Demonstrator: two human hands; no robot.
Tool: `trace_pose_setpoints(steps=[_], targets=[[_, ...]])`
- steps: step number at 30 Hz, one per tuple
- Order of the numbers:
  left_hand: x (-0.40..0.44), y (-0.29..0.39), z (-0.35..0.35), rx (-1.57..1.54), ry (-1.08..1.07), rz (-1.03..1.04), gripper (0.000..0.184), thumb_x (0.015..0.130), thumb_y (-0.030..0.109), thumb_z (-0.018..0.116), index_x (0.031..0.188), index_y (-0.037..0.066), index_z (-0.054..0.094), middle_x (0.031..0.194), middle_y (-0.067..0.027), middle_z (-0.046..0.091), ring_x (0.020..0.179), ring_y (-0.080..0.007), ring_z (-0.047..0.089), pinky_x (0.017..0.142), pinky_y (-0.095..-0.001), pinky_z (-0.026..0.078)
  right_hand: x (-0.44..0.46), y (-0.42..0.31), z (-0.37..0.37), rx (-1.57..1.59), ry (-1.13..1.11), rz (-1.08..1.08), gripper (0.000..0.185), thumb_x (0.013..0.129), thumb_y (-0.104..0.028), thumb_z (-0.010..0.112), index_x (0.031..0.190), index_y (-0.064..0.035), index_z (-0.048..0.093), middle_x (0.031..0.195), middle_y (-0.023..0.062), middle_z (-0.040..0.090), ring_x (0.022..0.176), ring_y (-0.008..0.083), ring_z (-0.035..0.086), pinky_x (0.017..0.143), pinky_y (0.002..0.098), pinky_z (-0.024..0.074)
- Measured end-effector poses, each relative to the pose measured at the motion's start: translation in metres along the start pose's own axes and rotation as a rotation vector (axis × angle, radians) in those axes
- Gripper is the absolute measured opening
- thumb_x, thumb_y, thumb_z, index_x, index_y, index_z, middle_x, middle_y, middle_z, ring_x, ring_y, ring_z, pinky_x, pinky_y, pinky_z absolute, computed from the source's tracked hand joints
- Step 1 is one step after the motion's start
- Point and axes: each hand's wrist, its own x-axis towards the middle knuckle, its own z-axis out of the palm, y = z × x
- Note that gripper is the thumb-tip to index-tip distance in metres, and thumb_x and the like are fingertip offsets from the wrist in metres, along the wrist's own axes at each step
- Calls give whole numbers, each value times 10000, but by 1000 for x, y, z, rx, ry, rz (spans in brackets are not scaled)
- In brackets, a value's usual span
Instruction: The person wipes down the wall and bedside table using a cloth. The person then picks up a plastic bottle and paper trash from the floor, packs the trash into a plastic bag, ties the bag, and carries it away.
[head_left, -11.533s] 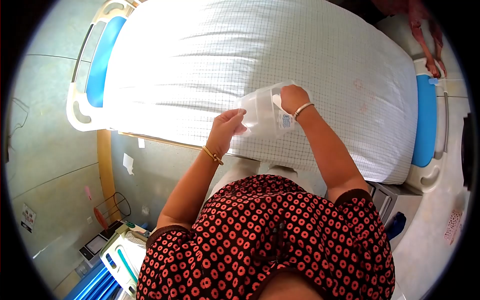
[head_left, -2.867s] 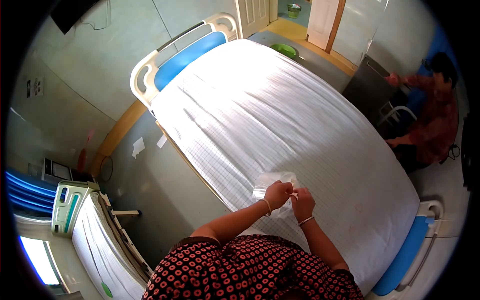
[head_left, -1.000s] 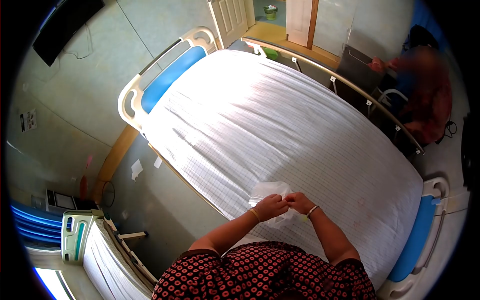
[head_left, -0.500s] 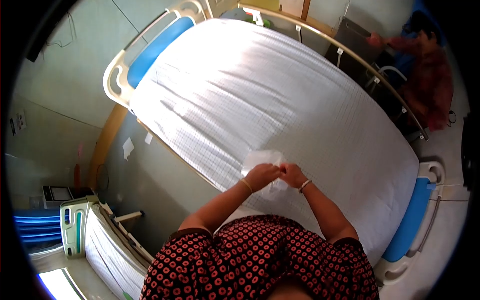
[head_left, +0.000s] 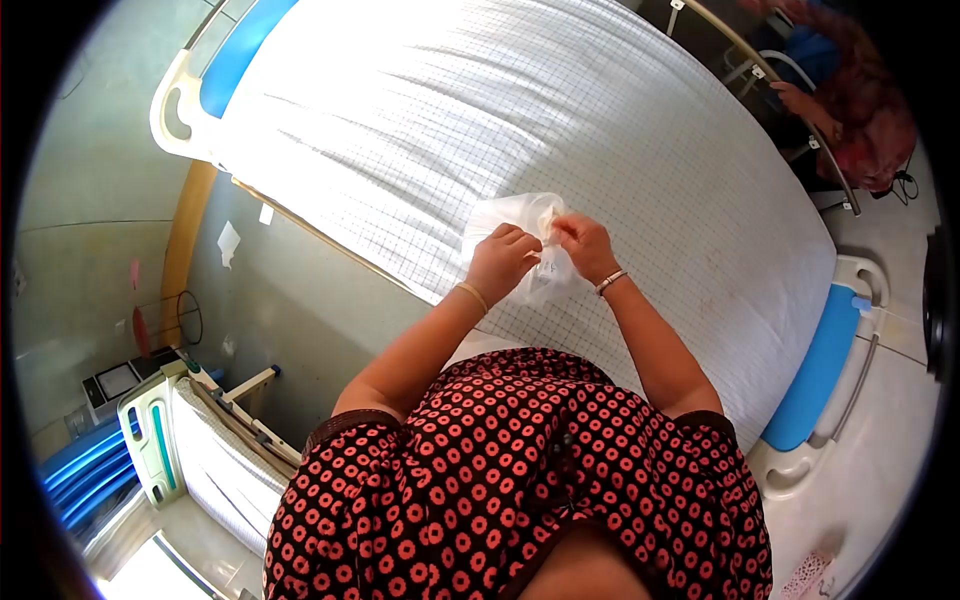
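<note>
A thin, whitish translucent plastic bag (head_left: 492,216) lies over the near part of the bed, with small dark print on its lower part. My left hand (head_left: 503,262) is closed in a pinch on the bag's gathered middle. Just to the right, my right hand (head_left: 585,245) pinches a bunched, twisted piece of the same bag between thumb and fingers. A small gap separates the two hands. What the bag contains, if anything, cannot be made out. Beneath it is the white checked bedsheet (head_left: 660,200), wrinkled toward the far left.
Blue-and-cream bed end boards stand at the upper left (head_left: 185,110) and right (head_left: 815,365). A metal side rail (head_left: 745,50) runs along the far side, where another person (head_left: 865,130) in red rests a hand near it. A second bed (head_left: 215,440) is at lower left.
My hands have moved slightly apart, and the bag's bunched neck now shows between them. The view has shifted, and the other person's hand is now near the rail.
</note>
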Motion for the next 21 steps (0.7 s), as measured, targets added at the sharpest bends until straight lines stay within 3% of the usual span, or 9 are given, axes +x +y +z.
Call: trace_pose_setpoints(steps=[1, 3, 5, 7, 9, 12, 18, 19, 21], targets=[[-1, 0, -2, -3, -2, -1, 112, 658, 107, 649, 713, 100, 552, 732, -25, 580, 743, -206, 551, 630, -292, 465, -2, -2, -2, -1, -1, 3, 114, 736, -109, 520, 800, -61, 601, 771, 122, 595, 706, 268, 571, 632, 339, 460], [-4, -3, -7, -92, -38, -43, 108, 669, 102, 649, 730, 88, 561, 741, -33, 588, 740, -217, 553, 633, -295, 463, -8, -9, -6, 95, 277, 105, 124, 736, -98, 529, 833, -55, 593, 794, 110, 585, 719, 257, 565, 651, 317, 458], [-10, -8, -7, -107, -9, -68, 102, 677, 94, 648, 732, 80, 564, 741, -40, 591, 739, -220, 555, 631, -299, 461, -21, -16, -10, 37, 311, 111, 132, 734, -116, 549, 849, -62, 584, 775, 96, 570, 696, 256, 559, 628, 314, 456], [-15, -8, -7, -121, 20, -93, 95, 685, 85, 647, 734, 72, 566, 742, -47, 593, 739, -223, 557, 629, -302, 459, -34, -30, -9, -228, 161, 12, 131, 721, -132, 573, 836, -70, 584, 759, 82, 565, 669, 260, 549, 593, 328, 449], [-16, -9, -9, -104, 141, -142, 85, 688, 58, 641, 732, 59, 568, 739, -56, 593, 731, -223, 559, 623, -304, 455, -37, -50, -3, -296, 143, -106, 135, 706, -153, 593, 824, -90, 582, 728, 70, 559, 638, 244, 548, 541, 336, 443], [-27, -14, -15, -111, 136, -230, 79, 695, 43, 633, 744, 45, 571, 742, -79, 592, 715, -226, 564, 623, -304, 455, -34, -72, 7, -504, -110, -270, 121, 685, -131, 575, 802, -102, 558, 642, 61, 507, 594, 209, 546, 489, 322, 438], [-82, -28, -46, -43, 76, -361, 74, 716, 79, 634, 743, 39, 578, 740, -101, 590, 670, -234, 569, 588, -306, 451, -20, -62, 15, -524, 54, -303, 40, 662, -42, 492, 664, -74, 467, 624, 69, 486, 585, 227, 530, 493, 329, 436], [-96, -34, -50, -33, 70, -386, 67, 718, 87, 634, 736, 45, 584, 728, -99, 591, 655, -234, 569, 573, -304, 451, -19, -60, 8, -526, 36, -289, 76, 666, -58, 573, 738, -49, 551, 659, 92, 526, 585, 240, 545, 518, 317, 451], [-121, -40, -63, 14, 24, -441, 66, 720, 98, 633, 728, 50, 588, 713, -94, 591, 647, -231, 569, 563, -302, 451, -17, -56, 4, -495, 1, -226, 81, 672, -56, 591, 741, -51, 549, 681, 96, 528, 609, 250, 547, 536, 325, 454]])
